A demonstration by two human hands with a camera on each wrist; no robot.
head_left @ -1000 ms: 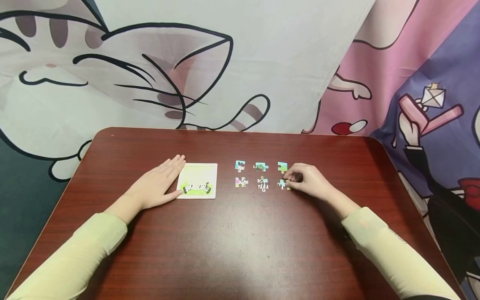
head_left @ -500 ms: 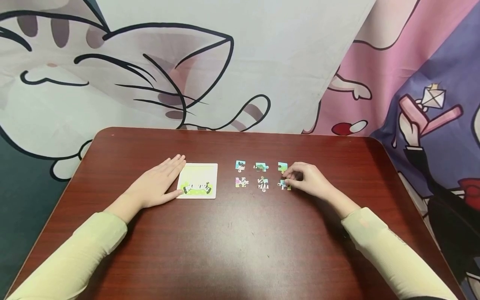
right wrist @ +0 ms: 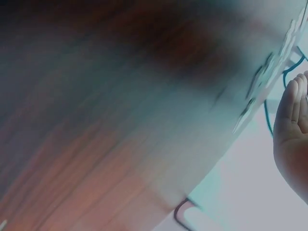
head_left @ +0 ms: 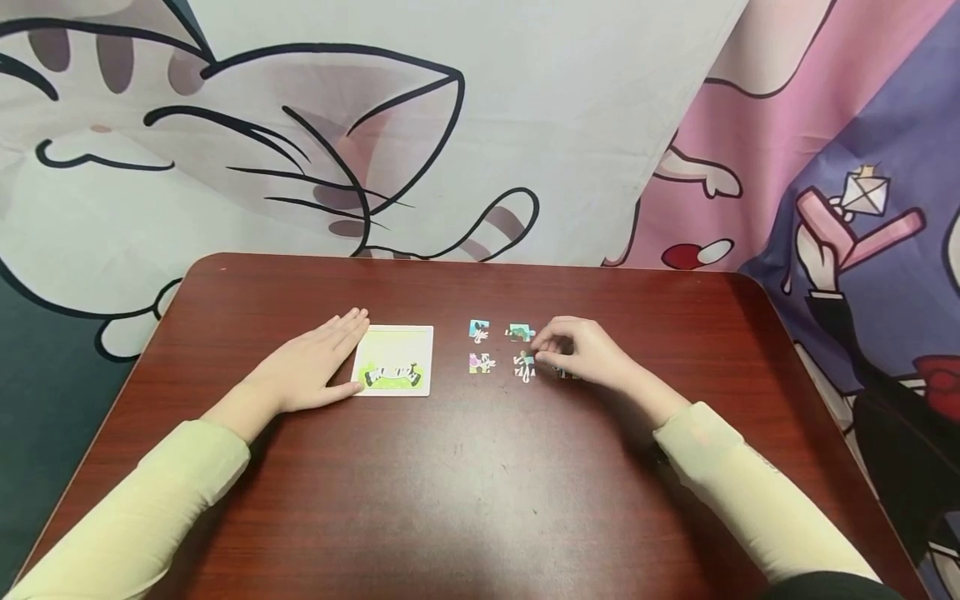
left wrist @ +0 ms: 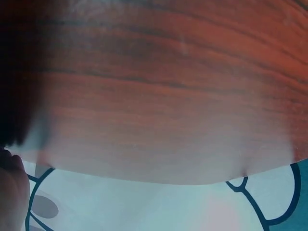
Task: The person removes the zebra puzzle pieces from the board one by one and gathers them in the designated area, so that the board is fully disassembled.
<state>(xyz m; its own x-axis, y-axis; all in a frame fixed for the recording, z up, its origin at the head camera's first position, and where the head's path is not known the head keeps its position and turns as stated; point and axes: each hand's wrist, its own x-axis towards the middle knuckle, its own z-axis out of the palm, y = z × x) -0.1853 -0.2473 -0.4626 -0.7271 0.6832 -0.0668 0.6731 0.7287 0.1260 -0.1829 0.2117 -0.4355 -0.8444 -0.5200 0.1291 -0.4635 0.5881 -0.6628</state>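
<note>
My left hand lies flat on the table with straight fingers, its fingertips and thumb at the left edge of a white puzzle board printed with zebra parts on green. My right hand is bent with thumb and fingertips together in a pinch beside the middle column of puzzle pieces. The puzzle piece in its fingertips is hidden by the fingers. A green-blue piece and a zebra-leg piece lie right at its fingertips. Another piece peeks out under the hand. In the right wrist view, the right hand shows at the right edge.
A blue piece and a pink-and-white piece lie between the board and the middle column. Everything rests on a reddish-brown wooden table. A cloth printed with a cat hangs behind its far edge.
My right hand has moved left from the right column to the middle column. The top right piece no longer shows at its place. My left hand and the board stay put.
</note>
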